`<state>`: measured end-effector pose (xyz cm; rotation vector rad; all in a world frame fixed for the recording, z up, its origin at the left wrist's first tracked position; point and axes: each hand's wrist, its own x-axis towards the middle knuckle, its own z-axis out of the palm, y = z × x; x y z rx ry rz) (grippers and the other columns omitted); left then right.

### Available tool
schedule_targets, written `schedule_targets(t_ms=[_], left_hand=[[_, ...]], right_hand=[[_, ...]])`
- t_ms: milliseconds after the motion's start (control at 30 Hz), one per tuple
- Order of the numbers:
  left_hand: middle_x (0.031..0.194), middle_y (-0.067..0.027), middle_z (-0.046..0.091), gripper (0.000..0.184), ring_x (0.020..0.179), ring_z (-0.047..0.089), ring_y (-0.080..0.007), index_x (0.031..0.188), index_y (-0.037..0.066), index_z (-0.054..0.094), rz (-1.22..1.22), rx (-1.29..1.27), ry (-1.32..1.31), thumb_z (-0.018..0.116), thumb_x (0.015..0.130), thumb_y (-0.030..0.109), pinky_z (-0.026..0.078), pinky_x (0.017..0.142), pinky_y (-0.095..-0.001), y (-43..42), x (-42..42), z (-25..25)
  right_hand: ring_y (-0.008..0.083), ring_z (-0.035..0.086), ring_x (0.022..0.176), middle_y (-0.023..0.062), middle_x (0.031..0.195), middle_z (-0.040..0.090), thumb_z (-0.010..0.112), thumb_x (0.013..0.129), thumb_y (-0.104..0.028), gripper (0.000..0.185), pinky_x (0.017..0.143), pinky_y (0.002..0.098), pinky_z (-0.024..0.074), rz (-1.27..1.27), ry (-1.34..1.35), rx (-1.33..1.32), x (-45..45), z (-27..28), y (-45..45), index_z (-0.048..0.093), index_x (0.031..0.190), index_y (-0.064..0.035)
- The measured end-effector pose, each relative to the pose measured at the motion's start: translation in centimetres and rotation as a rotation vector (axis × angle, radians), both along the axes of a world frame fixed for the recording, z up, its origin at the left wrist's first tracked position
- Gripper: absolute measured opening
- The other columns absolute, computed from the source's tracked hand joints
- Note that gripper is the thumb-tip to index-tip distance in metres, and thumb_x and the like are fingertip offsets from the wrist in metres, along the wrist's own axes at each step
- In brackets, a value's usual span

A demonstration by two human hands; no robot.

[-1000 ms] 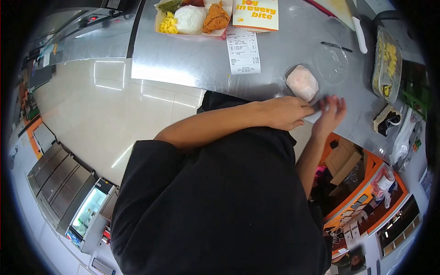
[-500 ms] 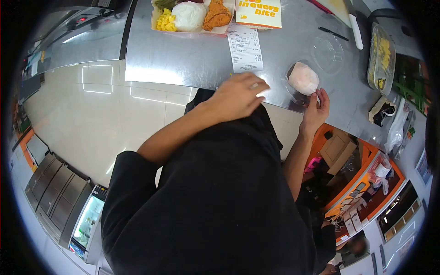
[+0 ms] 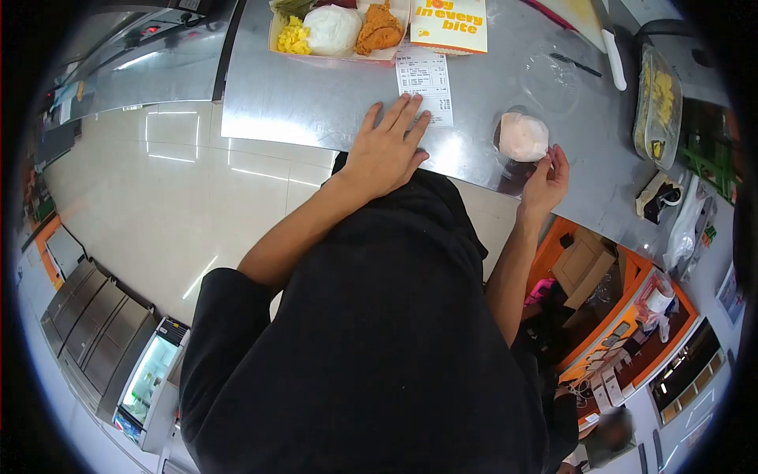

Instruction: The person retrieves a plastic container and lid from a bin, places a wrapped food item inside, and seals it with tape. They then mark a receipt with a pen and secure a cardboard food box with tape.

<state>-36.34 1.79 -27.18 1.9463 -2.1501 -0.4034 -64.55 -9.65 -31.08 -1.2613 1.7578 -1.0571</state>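
My left hand (image 3: 385,150) lies with its fingers spread at the steel table's front edge, its fingertips on the lower part of a printed receipt (image 3: 424,77). My right hand (image 3: 546,180) has thumb and fingers pressed together at the lower right side of a pale pink wrapped ball (image 3: 523,137). That ball rests on the table. Above the receipt stands an open food box (image 3: 335,57) holding white wrapped rice (image 3: 332,31), fried chicken (image 3: 379,30) and yellow pieces (image 3: 294,37). Beside it is a box lid (image 3: 448,27) with orange lettering.
A round clear plastic lid (image 3: 550,80) and a black pen (image 3: 576,64) lie behind the ball. Farther right are a white-handled knife (image 3: 614,62), a clear tub with yellow pieces (image 3: 658,107) and plastic bags (image 3: 687,229). Another person (image 3: 608,438) is at the lower right.
My left hand has moved left from beside the ball and spread out onto the receipt. My right hand has moved to the ball's lower right side and closed its fingers there.
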Motion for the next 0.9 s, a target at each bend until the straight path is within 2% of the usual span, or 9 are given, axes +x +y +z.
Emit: schedule_targets(t_ms=[400, 567, 600, 667, 733, 767, 800, 867, 900], left_hand=[[0.158, -0.0200, 0.041, 0.061, 0.149, 0.036, -0.0352, 0.145, 0.004, 0.054, 0.088, 0.006, 0.018, 0.067, 0.096, 0.036, 0.029, 0.119, -0.0578, 0.0, -1.4, 0.0], [0.156, -0.0301, 0.038, 0.066, 0.147, 0.034, -0.0457, 0.151, 0.009, 0.048, 0.256, -0.198, 0.145, 0.066, 0.096, 0.040, 0.029, 0.118, -0.0612, -4.3, -2.3, -1.8], [0.156, -0.0301, 0.038, 0.066, 0.147, 0.034, -0.0457, 0.151, 0.009, 0.048, 0.263, -0.208, 0.144, 0.066, 0.096, 0.040, 0.029, 0.118, -0.0612, -5.6, -2.8, -2.4], [0.152, -0.0364, 0.037, 0.067, 0.146, 0.033, -0.0491, 0.152, 0.008, 0.049, 0.319, -0.257, -0.030, 0.058, 0.099, 0.049, 0.026, 0.118, -0.0623, -7.6, -3.8, -3.8], [0.153, -0.0370, 0.036, 0.070, 0.147, 0.031, -0.0492, 0.153, 0.008, 0.047, 0.332, -0.266, -0.079, 0.055, 0.100, 0.052, 0.024, 0.119, -0.0624, -8.1, -4.4, -4.5], [0.153, -0.0376, 0.035, 0.073, 0.148, 0.029, -0.0493, 0.155, 0.008, 0.045, 0.330, -0.261, -0.120, 0.051, 0.100, 0.056, 0.022, 0.120, -0.0625, -8.1, -4.7, -4.8], [0.153, -0.0376, 0.035, 0.073, 0.148, 0.029, -0.0493, 0.155, 0.008, 0.045, 0.331, -0.266, -0.124, 0.051, 0.100, 0.056, 0.022, 0.120, -0.0625, -8.0, -4.7, -5.1], [0.155, -0.0368, 0.034, 0.080, 0.150, 0.027, -0.0482, 0.155, 0.003, 0.042, 0.257, -0.237, -0.076, 0.049, 0.100, 0.060, 0.021, 0.121, -0.0616, -7.9, -4.5, -4.9], [0.155, -0.0368, 0.034, 0.080, 0.150, 0.027, -0.0482, 0.155, 0.003, 0.042, 0.260, -0.244, -0.081, 0.049, 0.100, 0.060, 0.021, 0.121, -0.0616, -7.9, -4.6, -4.8]], right_hand=[[0.0130, 0.066, 0.083, 0.0128, 0.112, 0.073, 0.061, 0.101, -0.009, 0.030, 0.055, 0.0258, 0.0557, 0.051, 0.022, -0.046, -0.2, -0.1, -1.1, 0.065, 0.129, 0.0012], [0.0145, 0.066, 0.080, 0.0129, 0.109, 0.074, 0.063, 0.099, -0.010, 0.027, 0.051, 0.0269, 0.0544, 0.030, 0.070, -0.074, -0.8, 0.2, -2.0, 0.067, 0.124, 0.0016], [0.0151, 0.066, 0.080, 0.0129, 0.108, 0.074, 0.064, 0.099, -0.010, 0.027, 0.051, 0.0275, 0.0541, 0.017, 0.102, -0.086, -1.7, -0.3, -2.6, 0.068, 0.123, 0.0016], [0.0157, 0.067, 0.080, 0.0128, 0.107, 0.074, 0.064, 0.098, -0.010, 0.027, 0.050, 0.0281, 0.0537, 0.019, 0.129, -0.111, -2.6, 0.0, -3.7, 0.068, 0.122, 0.0017], [0.0154, 0.066, 0.077, 0.0127, 0.106, 0.074, 0.064, 0.098, -0.011, 0.026, 0.049, 0.0279, 0.0523, -0.047, 0.112, -0.081, -3.4, 0.7, -4.3, 0.068, 0.120, 0.0028], [0.0199, 0.067, 0.087, 0.0142, 0.113, 0.071, 0.064, 0.095, -0.007, 0.030, 0.060, 0.0321, 0.0561, -0.044, 0.162, -0.009, -4.1, 1.1, -4.8, 0.066, 0.123, 0.0021], [0.0199, 0.067, 0.087, 0.0142, 0.113, 0.071, 0.064, 0.095, -0.007, 0.030, 0.060, 0.0321, 0.0561, -0.043, 0.157, -0.013, -4.9, 1.4, -5.1, 0.066, 0.123, 0.0021], [0.0261, 0.066, 0.102, 0.0156, 0.123, 0.067, 0.065, 0.091, -0.005, 0.039, 0.077, 0.0368, 0.0565, -0.031, 0.769, -0.368, -5.5, 2.3, -5.6, 0.063, 0.129, 0.0002], [0.0261, 0.066, 0.102, 0.0156, 0.123, 0.067, 0.065, 0.091, -0.005, 0.039, 0.077, 0.0368, 0.0565, -0.032, 0.762, -0.375, -5.3, 2.4, -6.3, 0.063, 0.129, 0.0002]])
